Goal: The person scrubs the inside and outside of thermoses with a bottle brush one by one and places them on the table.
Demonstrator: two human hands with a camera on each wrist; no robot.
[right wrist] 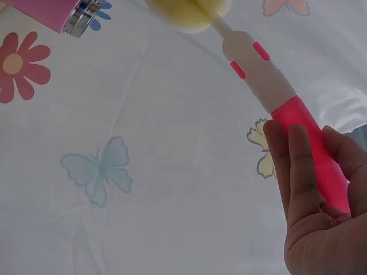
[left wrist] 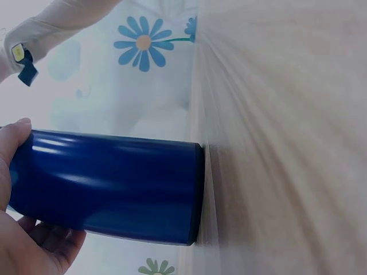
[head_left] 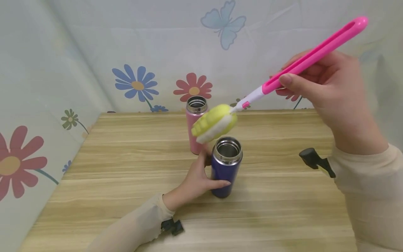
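Note:
In the head view my right hand [head_left: 333, 91] pinches the pink handle [head_left: 318, 52] of a bottle brush between thumb and fingers. The brush's yellow and white sponge head [head_left: 215, 122] hangs in the air above and left of the blue bottle's [head_left: 224, 175] open mouth, overlapping the pink bottle [head_left: 193, 131] in view. My left hand [head_left: 196, 176] grips the blue bottle, thumb across its front; the bottle stands upright on the table. The left wrist view has the hand [left wrist: 34, 229] round the blue bottle [left wrist: 114, 186]. In the right wrist view, fingers [right wrist: 301, 166] hold the handle.
Behind the blue bottle, the pink bottle stands open near the back of the wooden table [head_left: 126, 168]. A pale cloth [head_left: 94, 42] printed with flowers and butterflies hangs behind and at the left. Small black devices [head_left: 311, 159] are attached at both sleeves.

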